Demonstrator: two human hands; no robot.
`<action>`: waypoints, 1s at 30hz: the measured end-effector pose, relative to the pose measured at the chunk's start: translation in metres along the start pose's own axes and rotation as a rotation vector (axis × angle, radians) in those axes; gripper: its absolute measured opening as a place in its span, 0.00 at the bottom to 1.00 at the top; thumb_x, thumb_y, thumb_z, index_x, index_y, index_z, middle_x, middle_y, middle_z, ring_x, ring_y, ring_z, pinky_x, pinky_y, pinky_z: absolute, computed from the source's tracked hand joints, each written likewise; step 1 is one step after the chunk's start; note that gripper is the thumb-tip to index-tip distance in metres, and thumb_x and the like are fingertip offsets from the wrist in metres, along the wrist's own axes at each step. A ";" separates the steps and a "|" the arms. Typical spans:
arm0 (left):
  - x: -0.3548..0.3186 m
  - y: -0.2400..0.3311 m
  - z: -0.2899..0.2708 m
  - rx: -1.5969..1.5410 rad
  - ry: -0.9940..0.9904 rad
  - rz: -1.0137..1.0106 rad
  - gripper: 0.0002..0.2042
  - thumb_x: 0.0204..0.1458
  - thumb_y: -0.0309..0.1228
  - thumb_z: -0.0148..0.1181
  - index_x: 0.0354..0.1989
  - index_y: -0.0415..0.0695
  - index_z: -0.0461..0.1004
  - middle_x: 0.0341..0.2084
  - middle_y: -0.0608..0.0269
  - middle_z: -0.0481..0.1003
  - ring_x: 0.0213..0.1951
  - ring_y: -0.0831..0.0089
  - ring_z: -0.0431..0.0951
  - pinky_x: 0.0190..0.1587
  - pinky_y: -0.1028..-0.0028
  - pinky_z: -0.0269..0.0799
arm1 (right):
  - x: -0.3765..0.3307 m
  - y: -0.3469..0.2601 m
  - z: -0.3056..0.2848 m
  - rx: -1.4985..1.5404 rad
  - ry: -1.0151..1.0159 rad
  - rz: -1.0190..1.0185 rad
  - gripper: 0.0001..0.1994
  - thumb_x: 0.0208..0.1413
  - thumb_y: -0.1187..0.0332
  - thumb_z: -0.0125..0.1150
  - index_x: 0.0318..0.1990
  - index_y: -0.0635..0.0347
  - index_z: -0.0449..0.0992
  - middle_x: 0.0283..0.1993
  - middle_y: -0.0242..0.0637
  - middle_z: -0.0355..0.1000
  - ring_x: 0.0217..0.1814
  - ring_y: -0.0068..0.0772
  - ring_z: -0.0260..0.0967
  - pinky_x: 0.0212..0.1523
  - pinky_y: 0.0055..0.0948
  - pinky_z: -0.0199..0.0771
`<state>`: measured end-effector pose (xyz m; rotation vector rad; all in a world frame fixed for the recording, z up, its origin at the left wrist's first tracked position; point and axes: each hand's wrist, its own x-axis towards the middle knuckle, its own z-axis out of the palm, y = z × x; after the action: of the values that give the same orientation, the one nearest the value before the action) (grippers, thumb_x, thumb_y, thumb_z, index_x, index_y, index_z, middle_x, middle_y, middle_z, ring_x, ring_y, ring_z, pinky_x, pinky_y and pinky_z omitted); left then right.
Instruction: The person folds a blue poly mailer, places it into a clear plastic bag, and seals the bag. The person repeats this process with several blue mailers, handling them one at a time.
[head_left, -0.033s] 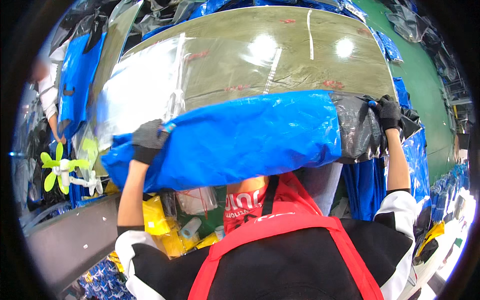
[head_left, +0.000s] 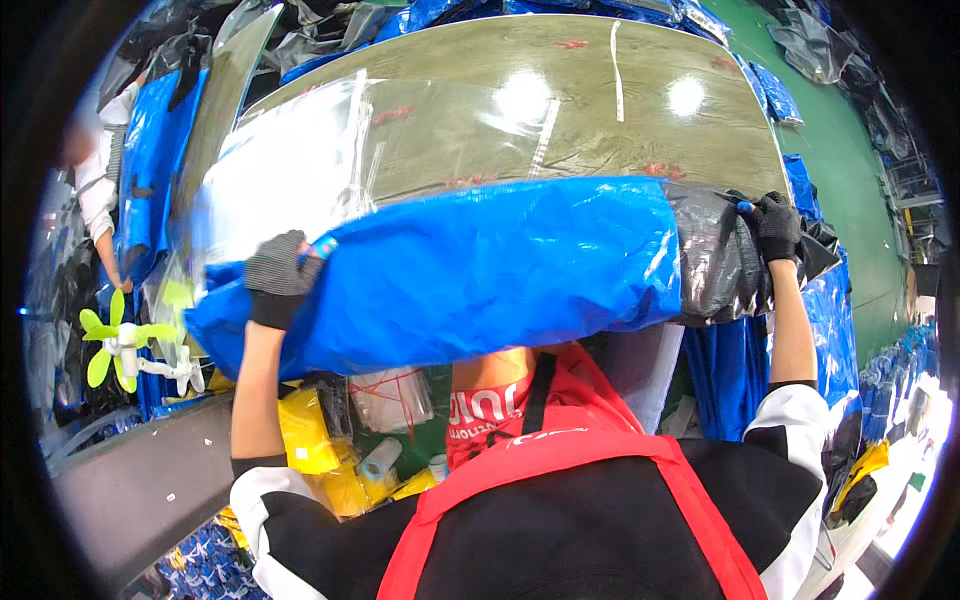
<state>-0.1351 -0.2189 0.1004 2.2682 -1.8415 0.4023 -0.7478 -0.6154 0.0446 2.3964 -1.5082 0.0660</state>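
Observation:
A long folded blue plastic sheet [head_left: 500, 265] with a shiny black end section [head_left: 705, 250] stretches across the front edge of the table, held up toward me. My left hand [head_left: 282, 265], in a grey-black knit glove, is closed on the blue edge at the left; something coloured shows at its fingertips. At the right, my gloved right hand [head_left: 776, 228] grips the black end, with a small blue patch at its fingers. Clear plastic film [head_left: 275, 170] lies on the table behind the sheet, its left part glaring white.
The large olive-brown table top [head_left: 690, 140] has red marks and white strips. A small green-bladed fan [head_left: 125, 338] stands at the left, near a co-worker's arm [head_left: 103, 235] and another blue sheet [head_left: 150, 160]. Yellow packets [head_left: 310, 432] lie below, beside a grey beam [head_left: 150, 480].
My left hand has shifted slightly left and upward, drawing the blue sheet's left end with it. My right hand stays nearly in place on the black end.

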 end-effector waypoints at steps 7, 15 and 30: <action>-0.015 -0.035 0.102 -0.033 0.025 -0.131 0.22 0.49 0.54 0.58 0.28 0.44 0.70 0.23 0.54 0.73 0.30 0.53 0.73 0.37 0.59 0.67 | 0.003 -0.002 -0.002 0.014 -0.097 -0.002 0.18 0.54 0.50 0.56 0.30 0.58 0.78 0.36 0.43 0.72 0.40 0.51 0.71 0.40 0.45 0.69; 0.042 0.043 0.042 0.641 0.126 -0.159 0.17 0.44 0.37 0.60 0.42 0.42 0.75 0.46 0.47 0.72 0.52 0.50 0.69 0.58 0.56 0.60 | 0.005 -0.009 0.003 -0.050 -0.102 0.046 0.19 0.53 0.50 0.54 0.32 0.56 0.82 0.38 0.46 0.77 0.40 0.49 0.75 0.40 0.46 0.72; 0.096 0.388 0.105 -0.378 -0.090 0.501 0.44 0.42 0.66 0.54 0.65 0.52 0.59 0.68 0.45 0.49 0.70 0.44 0.41 0.66 0.40 0.26 | -0.037 0.057 -0.049 0.086 -0.055 -0.185 0.29 0.48 0.45 0.60 0.59 0.39 0.68 0.63 0.39 0.63 0.67 0.44 0.56 0.64 0.49 0.53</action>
<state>-0.4869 -0.4219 0.0244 1.5963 -2.2941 0.0089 -0.8087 -0.5921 0.0973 2.6144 -1.3245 0.0248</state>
